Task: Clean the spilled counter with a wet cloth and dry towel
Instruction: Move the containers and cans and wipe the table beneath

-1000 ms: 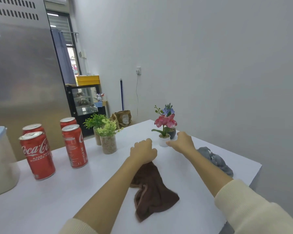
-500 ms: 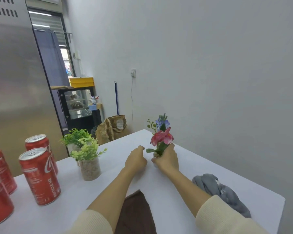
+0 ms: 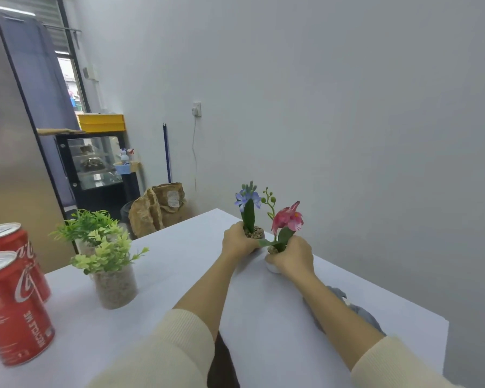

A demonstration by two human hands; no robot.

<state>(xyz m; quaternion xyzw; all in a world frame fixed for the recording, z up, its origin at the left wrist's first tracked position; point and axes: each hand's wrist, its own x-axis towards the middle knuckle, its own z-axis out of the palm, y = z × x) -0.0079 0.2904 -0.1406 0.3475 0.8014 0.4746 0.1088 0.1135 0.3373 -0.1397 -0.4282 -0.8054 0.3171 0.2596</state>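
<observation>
On the smooth white tabletop [image 3: 179, 264] we see glossy red cans [image 3: 13, 306], then a clear cylinder of gravel [image 3: 114, 287] holding green sprigs. Our left hand [image 3: 237, 243] grips the blue-flower pot [image 3: 254, 233]; our right hand [image 3: 290, 257] grips the pink-flower pot [image 3: 273, 264]. Brown cloth [image 3: 221, 365] lies under our left arm, crumpled grey towel [image 3: 368, 317] beneath the right.

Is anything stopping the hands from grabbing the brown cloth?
Yes, both hands are busy. The left hand grips the small pot with the blue flower, and the right hand grips the white pot with the pink flower. The dark brown cloth lies near the body, mostly hidden under the left cream sleeve.
</observation>
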